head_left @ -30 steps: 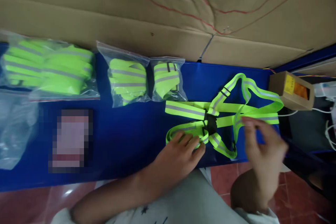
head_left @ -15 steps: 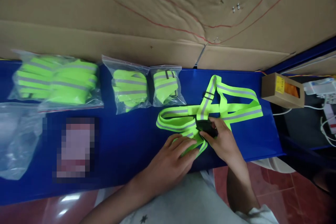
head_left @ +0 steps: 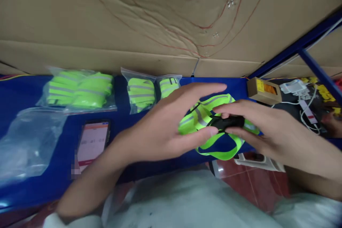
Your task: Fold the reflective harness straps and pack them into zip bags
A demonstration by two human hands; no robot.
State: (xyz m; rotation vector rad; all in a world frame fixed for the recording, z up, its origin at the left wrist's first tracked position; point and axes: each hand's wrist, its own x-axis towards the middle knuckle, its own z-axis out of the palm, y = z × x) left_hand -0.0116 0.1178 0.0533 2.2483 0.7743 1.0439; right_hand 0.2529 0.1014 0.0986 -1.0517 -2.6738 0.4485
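Note:
A black plastic buckle (head_left: 230, 124) on a neon-yellow reflective strap (head_left: 227, 154) is pinched between the thumb and fingers of my right hand (head_left: 269, 128). My left hand (head_left: 162, 126) reaches over the strap from the left, its fingers stretched out and apart from the thumb. That thumb's tip lies at the left end of the buckle; whether it presses on it I cannot tell. The strap, with a grey stripe along its middle, loops below the buckle and bunches behind it. Part of it is hidden by both hands.
Clear zip bags of folded yellow straps, a large one (head_left: 80, 91) and a smaller one (head_left: 141, 92), line the back of the blue table (head_left: 120, 94). Left are a clear bag (head_left: 32, 142) and a phone (head_left: 93, 140). A cardboard box (head_left: 263, 91) and white cables stand right.
Both hands have come up closer to the camera, with the buckle and strap lifted along. My left hand has spread out from the strap. The view has shifted.

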